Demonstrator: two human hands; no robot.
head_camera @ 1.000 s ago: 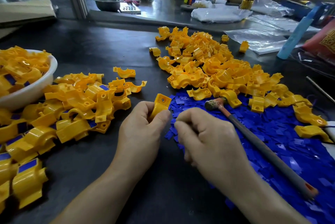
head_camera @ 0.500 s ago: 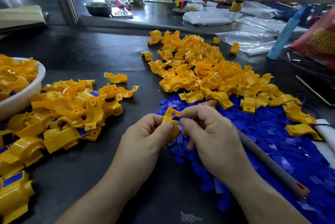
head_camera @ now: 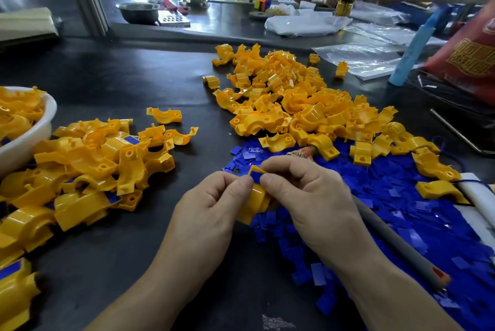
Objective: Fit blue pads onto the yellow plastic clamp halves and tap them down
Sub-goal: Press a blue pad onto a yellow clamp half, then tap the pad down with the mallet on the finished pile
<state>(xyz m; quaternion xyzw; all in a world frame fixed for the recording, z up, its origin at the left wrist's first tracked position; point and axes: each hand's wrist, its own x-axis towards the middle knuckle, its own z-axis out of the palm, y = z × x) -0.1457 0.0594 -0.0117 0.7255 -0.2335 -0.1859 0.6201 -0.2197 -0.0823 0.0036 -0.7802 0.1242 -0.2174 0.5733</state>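
Note:
My left hand (head_camera: 211,205) grips a yellow clamp half (head_camera: 255,202) at the middle of the table. A blue pad (head_camera: 257,174) sits in the clamp's top recess, and my right hand (head_camera: 305,191) pinches it there with thumb and forefinger. Under my right wrist lies a small hammer (head_camera: 396,242) with a grey handle, its head near the blue pads. Loose blue pads (head_camera: 401,210) spread over the table on the right. A big heap of bare yellow clamp halves (head_camera: 294,105) lies beyond them.
On the left, a heap of padded clamp halves (head_camera: 88,167) lies beside a white bowl (head_camera: 34,138) holding more. At the far right are clear plastic bags (head_camera: 361,57), a light blue tube (head_camera: 412,49) and a red bag (head_camera: 471,57). A person sits behind the far bench.
My right hand came from the pad pile to the clamp with a pad. The clamp half has turned over in my left hand, and the pad now lies in its recess.

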